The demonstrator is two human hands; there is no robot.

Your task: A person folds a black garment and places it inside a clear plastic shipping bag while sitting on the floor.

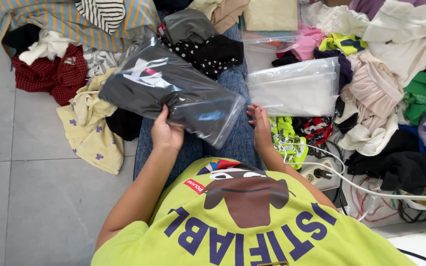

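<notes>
- The clear plastic bag holding a folded dark garment lies over the lap, its long axis running from upper left to lower right.
- The left hand pinches the bag's near edge, thumb on top.
- The right hand is just beside the bag's lower right corner, fingers loosely curled, holding nothing.

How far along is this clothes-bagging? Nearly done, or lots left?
One dark garment is already inside the clear bag that the left hand holds. The right hand is by its lower corner. A stack of empty bags waits, and loose clothes are heaped around, so plenty remains.
</notes>
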